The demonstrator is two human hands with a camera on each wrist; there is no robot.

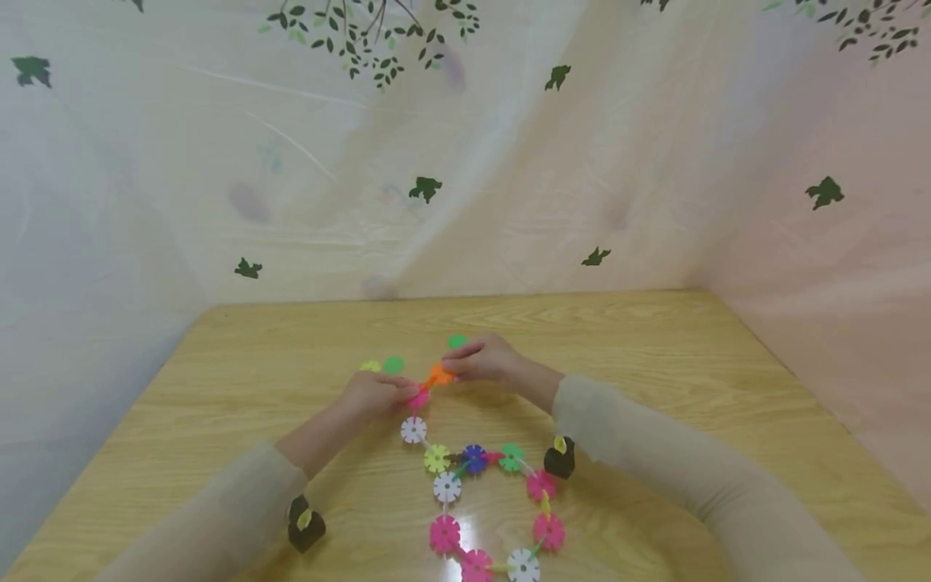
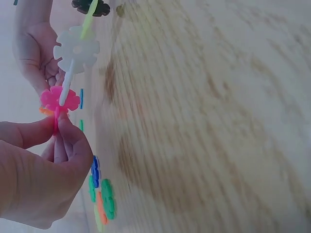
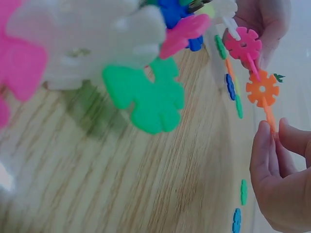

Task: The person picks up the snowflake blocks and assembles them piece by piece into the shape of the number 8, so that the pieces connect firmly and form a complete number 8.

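Observation:
My left hand (image 1: 374, 394) pinches an edge-on pink notched disc (image 2: 56, 124) between thumb and fingers. It joins a flat pink disc (image 2: 58, 98) that links to a white disc (image 1: 414, 430). With thumb and fingertips my right hand (image 1: 489, 358) pinches an edge-on orange disc (image 3: 270, 120), slotted to a flat orange disc (image 3: 256, 91) at the chain's end. From the hands the chain runs through a yellow disc (image 1: 436, 458) and a blue disc (image 1: 475, 458). There it meets a loop of green, pink and white discs, joined by edge-on pieces.
Loose discs lie beyond the hands on the wooden table (image 1: 618, 339): a yellow disc (image 1: 370, 366), a green disc (image 1: 393, 365) and another green disc (image 1: 457, 342). The left wrist view adds a loose blue disc (image 2: 95, 171). A leaf-patterned cloth (image 1: 494, 162) hangs behind.

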